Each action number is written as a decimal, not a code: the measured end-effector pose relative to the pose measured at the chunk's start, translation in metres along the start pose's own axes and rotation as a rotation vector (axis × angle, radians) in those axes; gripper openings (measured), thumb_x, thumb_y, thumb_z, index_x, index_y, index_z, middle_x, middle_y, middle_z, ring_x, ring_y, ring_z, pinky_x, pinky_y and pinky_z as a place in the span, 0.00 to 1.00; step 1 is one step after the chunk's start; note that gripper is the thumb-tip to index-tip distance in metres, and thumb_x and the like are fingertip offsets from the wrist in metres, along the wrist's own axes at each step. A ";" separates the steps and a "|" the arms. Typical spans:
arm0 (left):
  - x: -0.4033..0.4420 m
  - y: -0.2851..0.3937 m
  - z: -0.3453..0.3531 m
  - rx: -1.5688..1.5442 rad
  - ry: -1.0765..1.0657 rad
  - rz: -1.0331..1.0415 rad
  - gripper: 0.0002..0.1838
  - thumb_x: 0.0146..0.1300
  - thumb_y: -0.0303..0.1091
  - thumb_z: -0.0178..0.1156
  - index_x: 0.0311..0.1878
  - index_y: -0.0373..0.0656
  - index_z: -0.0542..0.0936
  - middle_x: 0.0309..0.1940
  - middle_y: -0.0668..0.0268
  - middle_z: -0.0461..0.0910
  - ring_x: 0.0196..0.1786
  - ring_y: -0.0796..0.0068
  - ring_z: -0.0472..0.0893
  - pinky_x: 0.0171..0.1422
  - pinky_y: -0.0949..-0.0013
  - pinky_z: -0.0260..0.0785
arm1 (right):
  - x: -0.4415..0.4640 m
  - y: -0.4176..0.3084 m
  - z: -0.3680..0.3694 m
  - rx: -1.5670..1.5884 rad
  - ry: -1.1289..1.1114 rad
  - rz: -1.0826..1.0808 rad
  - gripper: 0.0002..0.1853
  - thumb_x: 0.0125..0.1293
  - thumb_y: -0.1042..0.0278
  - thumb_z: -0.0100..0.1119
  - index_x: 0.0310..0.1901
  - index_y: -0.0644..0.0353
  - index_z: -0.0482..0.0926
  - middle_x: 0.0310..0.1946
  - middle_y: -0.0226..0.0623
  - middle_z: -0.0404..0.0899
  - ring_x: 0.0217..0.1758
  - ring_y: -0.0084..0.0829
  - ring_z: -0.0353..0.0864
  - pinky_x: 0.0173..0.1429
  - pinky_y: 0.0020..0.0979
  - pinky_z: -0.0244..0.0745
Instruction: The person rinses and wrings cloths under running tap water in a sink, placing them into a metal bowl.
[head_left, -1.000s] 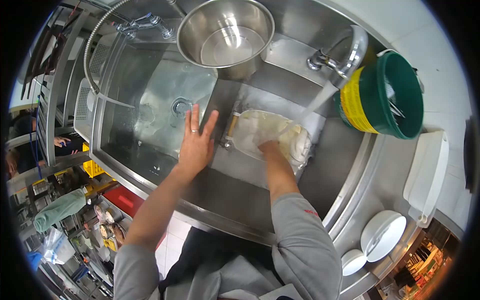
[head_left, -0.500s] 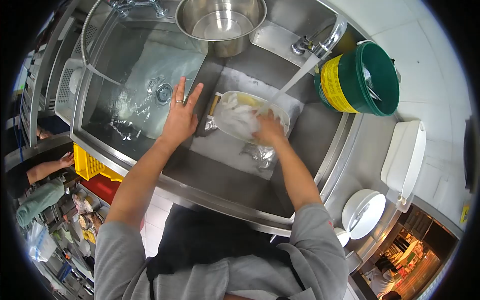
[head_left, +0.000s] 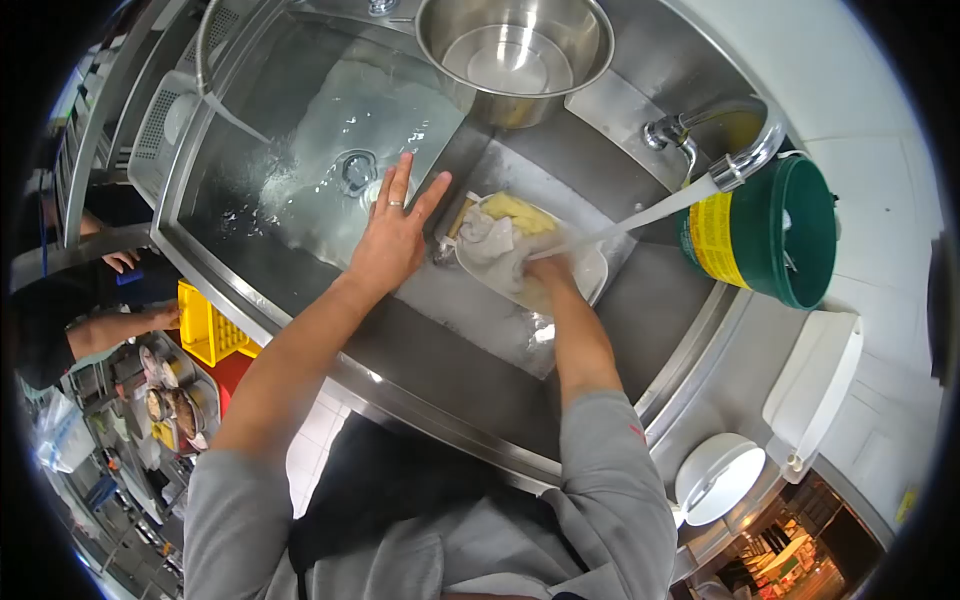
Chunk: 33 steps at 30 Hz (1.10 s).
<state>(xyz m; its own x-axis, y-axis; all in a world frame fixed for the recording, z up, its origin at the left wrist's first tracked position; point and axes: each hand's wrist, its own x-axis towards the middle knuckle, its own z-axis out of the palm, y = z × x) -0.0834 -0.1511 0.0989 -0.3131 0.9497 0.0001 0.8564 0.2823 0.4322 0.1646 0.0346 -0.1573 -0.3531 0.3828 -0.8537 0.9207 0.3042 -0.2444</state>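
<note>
Steel sink (head_left: 440, 370) here: left hand (head_left: 388, 245) is splayed, fingers wide; right hand (head_left: 548, 268) is dunked in white tub (head_left: 592, 272), grip can't be told.

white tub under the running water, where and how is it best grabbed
Probably the near rim of the white tub, left of the right forearm, pinched from the person's side with the open left hand. That thin edge looks unobstructed, whereas the right hand is inside, a wooden handle lies by the left end, and the water stream enters from the right.
</note>
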 end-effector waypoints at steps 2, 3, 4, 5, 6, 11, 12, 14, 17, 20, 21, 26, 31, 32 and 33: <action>-0.004 0.001 -0.001 -0.012 -0.006 -0.014 0.52 0.51 0.14 0.59 0.79 0.60 0.54 0.79 0.42 0.37 0.76 0.29 0.50 0.77 0.44 0.57 | -0.041 -0.024 -0.025 -0.082 0.219 -0.050 0.39 0.59 0.55 0.66 0.73 0.46 0.65 0.72 0.48 0.65 0.71 0.49 0.70 0.72 0.35 0.67; -0.005 0.001 -0.002 -0.014 -0.017 -0.029 0.52 0.51 0.15 0.59 0.79 0.60 0.54 0.79 0.42 0.37 0.76 0.29 0.50 0.77 0.43 0.57 | -0.073 -0.033 -0.041 -0.039 0.236 -0.157 0.40 0.58 0.57 0.66 0.74 0.45 0.64 0.72 0.48 0.65 0.71 0.49 0.70 0.71 0.37 0.68; -0.005 0.001 -0.003 -0.014 -0.027 -0.042 0.51 0.51 0.15 0.59 0.79 0.60 0.54 0.79 0.42 0.37 0.76 0.29 0.50 0.77 0.43 0.57 | -0.111 -0.043 -0.056 0.007 0.253 -0.267 0.41 0.58 0.59 0.66 0.74 0.44 0.63 0.71 0.49 0.66 0.71 0.49 0.69 0.70 0.39 0.69; -0.004 0.001 -0.004 -0.023 -0.010 -0.034 0.51 0.51 0.16 0.59 0.79 0.61 0.54 0.79 0.43 0.37 0.76 0.29 0.50 0.77 0.43 0.57 | -0.130 -0.051 -0.066 0.053 0.271 -0.381 0.42 0.57 0.62 0.66 0.75 0.43 0.62 0.71 0.50 0.66 0.71 0.50 0.69 0.70 0.40 0.70; -0.004 0.000 -0.004 -0.032 0.003 -0.027 0.51 0.51 0.16 0.60 0.79 0.61 0.54 0.79 0.43 0.37 0.76 0.29 0.50 0.76 0.43 0.57 | -0.133 -0.059 -0.068 -0.051 0.267 -0.376 0.44 0.56 0.63 0.68 0.75 0.43 0.61 0.71 0.51 0.66 0.71 0.50 0.69 0.70 0.41 0.69; -0.003 -0.001 0.001 0.012 0.019 0.000 0.51 0.52 0.16 0.60 0.78 0.61 0.55 0.79 0.43 0.38 0.76 0.30 0.50 0.76 0.43 0.57 | -0.075 -0.085 -0.016 -0.235 0.341 -0.219 0.46 0.56 0.63 0.71 0.76 0.46 0.58 0.71 0.52 0.64 0.72 0.52 0.68 0.70 0.46 0.69; -0.002 0.000 0.000 0.025 0.021 0.001 0.50 0.52 0.16 0.59 0.78 0.61 0.55 0.79 0.43 0.39 0.76 0.30 0.50 0.76 0.43 0.57 | -0.047 -0.085 0.002 -0.127 0.397 -0.130 0.45 0.56 0.62 0.71 0.76 0.47 0.59 0.71 0.52 0.65 0.71 0.53 0.68 0.69 0.47 0.70; -0.001 -0.001 0.000 0.040 0.000 -0.019 0.50 0.52 0.16 0.59 0.78 0.62 0.56 0.79 0.43 0.39 0.77 0.31 0.50 0.76 0.44 0.58 | -0.001 -0.097 0.033 0.382 0.537 0.216 0.40 0.58 0.60 0.70 0.72 0.52 0.65 0.70 0.51 0.67 0.69 0.55 0.71 0.66 0.48 0.72; 0.000 -0.004 -0.003 0.050 -0.021 -0.068 0.51 0.52 0.16 0.59 0.78 0.63 0.56 0.79 0.44 0.40 0.77 0.32 0.50 0.75 0.44 0.59 | 0.004 -0.094 0.009 -0.404 0.095 0.025 0.29 0.60 0.55 0.66 0.63 0.54 0.75 0.65 0.48 0.74 0.65 0.53 0.76 0.62 0.48 0.76; -0.001 -0.001 -0.003 0.074 -0.047 -0.094 0.51 0.51 0.16 0.59 0.78 0.64 0.55 0.79 0.44 0.39 0.78 0.34 0.50 0.75 0.45 0.60 | 0.012 -0.074 0.006 -0.450 0.105 -0.105 0.22 0.58 0.56 0.66 0.53 0.54 0.82 0.58 0.45 0.80 0.60 0.52 0.80 0.58 0.47 0.78; -0.001 0.001 -0.003 0.063 -0.054 -0.097 0.52 0.51 0.16 0.60 0.78 0.65 0.55 0.79 0.44 0.39 0.78 0.34 0.50 0.75 0.45 0.60 | 0.010 -0.065 0.002 -0.340 0.235 -0.154 0.22 0.56 0.58 0.66 0.53 0.55 0.82 0.56 0.45 0.80 0.59 0.52 0.80 0.58 0.47 0.78; -0.002 -0.002 -0.004 0.042 -0.048 -0.078 0.53 0.51 0.17 0.61 0.79 0.65 0.53 0.79 0.44 0.38 0.78 0.34 0.49 0.76 0.44 0.59 | -0.075 -0.075 -0.039 0.058 0.569 -0.176 0.30 0.49 0.70 0.65 0.59 0.53 0.77 0.52 0.49 0.80 0.58 0.55 0.78 0.64 0.47 0.73; -0.003 -0.003 -0.002 -0.003 -0.020 -0.055 0.52 0.51 0.17 0.60 0.79 0.64 0.54 0.79 0.44 0.38 0.78 0.32 0.49 0.77 0.45 0.58 | -0.133 -0.054 -0.018 0.000 0.629 -0.193 0.37 0.51 0.67 0.69 0.66 0.45 0.71 0.65 0.59 0.63 0.69 0.64 0.63 0.66 0.55 0.69; -0.003 -0.003 -0.003 -0.008 -0.009 -0.039 0.52 0.51 0.17 0.60 0.79 0.63 0.55 0.79 0.44 0.38 0.78 0.32 0.49 0.77 0.45 0.58 | -0.128 -0.047 -0.006 -0.060 0.644 -0.211 0.37 0.51 0.66 0.70 0.66 0.43 0.71 0.68 0.60 0.59 0.70 0.65 0.61 0.67 0.55 0.69; -0.001 -0.003 -0.003 -0.012 0.005 -0.024 0.51 0.51 0.17 0.59 0.79 0.63 0.55 0.79 0.44 0.38 0.78 0.32 0.49 0.76 0.45 0.58 | -0.116 -0.040 0.006 -0.091 0.610 -0.184 0.39 0.51 0.65 0.71 0.68 0.44 0.69 0.69 0.61 0.58 0.69 0.67 0.61 0.68 0.52 0.67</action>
<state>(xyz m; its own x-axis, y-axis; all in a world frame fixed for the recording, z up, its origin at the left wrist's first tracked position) -0.0868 -0.1535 0.0999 -0.3359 0.9419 -0.0058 0.8435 0.3035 0.4432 0.1698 -0.0273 -0.0515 -0.5592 0.7369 -0.3798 0.8280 0.4744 -0.2989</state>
